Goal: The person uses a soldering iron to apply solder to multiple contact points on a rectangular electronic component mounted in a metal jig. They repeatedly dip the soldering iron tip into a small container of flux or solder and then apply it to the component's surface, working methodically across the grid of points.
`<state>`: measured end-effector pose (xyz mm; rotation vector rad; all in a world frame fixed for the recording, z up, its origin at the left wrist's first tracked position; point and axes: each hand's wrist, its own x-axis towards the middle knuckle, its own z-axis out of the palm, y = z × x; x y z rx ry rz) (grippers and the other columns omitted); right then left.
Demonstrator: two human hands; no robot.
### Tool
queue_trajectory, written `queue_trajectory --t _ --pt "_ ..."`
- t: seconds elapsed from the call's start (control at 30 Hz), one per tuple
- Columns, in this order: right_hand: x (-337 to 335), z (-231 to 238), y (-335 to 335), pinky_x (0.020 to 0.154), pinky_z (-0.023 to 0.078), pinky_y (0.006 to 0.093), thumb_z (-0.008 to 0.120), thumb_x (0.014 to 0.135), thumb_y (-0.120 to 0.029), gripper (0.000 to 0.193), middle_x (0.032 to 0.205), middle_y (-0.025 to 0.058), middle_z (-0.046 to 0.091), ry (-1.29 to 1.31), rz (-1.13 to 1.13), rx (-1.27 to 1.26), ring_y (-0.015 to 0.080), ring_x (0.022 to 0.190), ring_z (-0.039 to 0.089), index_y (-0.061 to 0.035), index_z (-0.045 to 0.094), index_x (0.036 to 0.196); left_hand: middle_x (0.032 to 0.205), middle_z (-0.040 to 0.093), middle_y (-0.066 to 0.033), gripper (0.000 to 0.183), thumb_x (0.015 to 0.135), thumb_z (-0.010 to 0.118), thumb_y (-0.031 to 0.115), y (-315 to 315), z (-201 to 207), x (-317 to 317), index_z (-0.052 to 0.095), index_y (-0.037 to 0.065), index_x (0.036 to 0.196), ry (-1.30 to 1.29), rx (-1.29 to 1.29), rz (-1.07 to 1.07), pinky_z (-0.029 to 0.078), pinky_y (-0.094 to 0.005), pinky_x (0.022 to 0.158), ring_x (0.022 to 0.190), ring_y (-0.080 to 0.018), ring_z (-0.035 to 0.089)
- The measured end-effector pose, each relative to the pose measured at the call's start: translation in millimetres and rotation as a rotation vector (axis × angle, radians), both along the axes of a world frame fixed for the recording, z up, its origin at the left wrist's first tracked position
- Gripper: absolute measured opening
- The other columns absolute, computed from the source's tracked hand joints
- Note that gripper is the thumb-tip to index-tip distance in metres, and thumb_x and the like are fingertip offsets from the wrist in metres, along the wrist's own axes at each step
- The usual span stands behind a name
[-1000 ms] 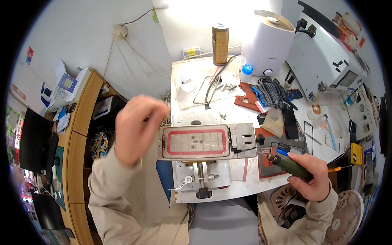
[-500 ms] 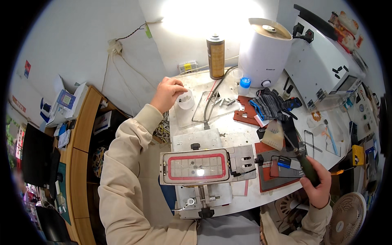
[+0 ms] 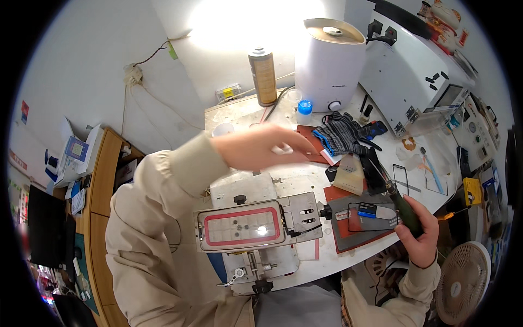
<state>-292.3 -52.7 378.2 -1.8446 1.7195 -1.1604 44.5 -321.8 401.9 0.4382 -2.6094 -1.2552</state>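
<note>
Blurred by motion, my left hand (image 3: 267, 147) crosses above the middle of the table. Its thumb and fingers curve together as a pinch, and whatever lies between the tips is too smeared to name. A small white cup (image 3: 223, 129) stands behind the left wrist, partly covered. On the right, my right hand (image 3: 418, 231) is closed round the dark green handle of a soldering iron (image 3: 405, 211), its thin metal shaft slanting up to the left. In front of me is a metal clamp fixture (image 3: 313, 223) carrying a flat panel framed in red (image 3: 239, 226).
A grey mat (image 3: 348, 242) bears a thin black frame and a blue-and-black piece. Behind it lie knitted gloves (image 3: 343, 136). A spray can (image 3: 263, 76), blue-capped bottle (image 3: 304, 111) and white humidifier (image 3: 329, 65) stand at the back. A white machine (image 3: 417, 71) is right, a fan (image 3: 463, 283) lower right.
My left hand has left the white cup and swung right over the table. My right hand keeps its grip on the soldering iron. The whole view has shifted slightly.
</note>
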Motion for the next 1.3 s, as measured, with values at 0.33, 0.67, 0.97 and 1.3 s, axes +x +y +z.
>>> queue_trajectory --t 0.33,0.67,0.97,1.3 --pt "-7.3 -8.7 13.2 0.082 0.054 0.0278 0.080 0.088 -0.011 0.057 0.112 0.0122 0.075 -0.048 -0.029 0.002 0.0127 0.087 0.068 0.0043 0.064 0.141 0.113 0.079 -0.0128 0.062 0.110 0.047 0.063 35.3 34.9 -59.7 0.085 0.013 0.115 -0.526 0.084 -0.237 0.055 -0.0378 0.097 0.103 -0.0230 0.072" --pt "23.1 22.0 -22.6 0.069 0.053 0.0295 0.084 0.084 -0.006 0.058 0.098 0.0103 0.072 0.123 0.281 0.073 0.0164 0.078 0.068 0.0007 0.067 0.139 0.126 0.076 -0.0119 0.082 0.113 0.027 0.067 -21.0 10.3 42.8 0.079 0.004 0.126 -0.294 0.182 0.169 0.047 -0.0388 0.113 0.117 -0.0211 0.068" --pt "69.2 35.0 -94.1 0.057 0.053 0.0351 0.087 0.075 -0.008 0.061 0.086 0.0066 0.071 0.480 0.493 -0.142 0.0235 0.066 0.066 -0.0120 0.074 0.134 0.128 0.074 -0.0125 0.053 0.116 0.045 0.041 32.4 -14.7 114.5 0.072 -0.001 0.130 0.156 -0.094 0.614 0.049 -0.0377 0.110 0.121 -0.0263 0.067" --pt "79.6 42.8 -120.0 0.056 0.052 0.0348 0.086 0.072 -0.009 0.060 0.085 0.0045 0.070 0.597 0.549 -0.139 0.0220 0.065 0.066 -0.0144 0.077 0.131 0.136 0.072 -0.0076 0.076 0.106 0.039 0.072 152.0 -41.7 143.0 0.080 0.010 0.122 0.148 -0.724 0.316 0.038 -0.0476 0.118 0.128 -0.0257 0.065"
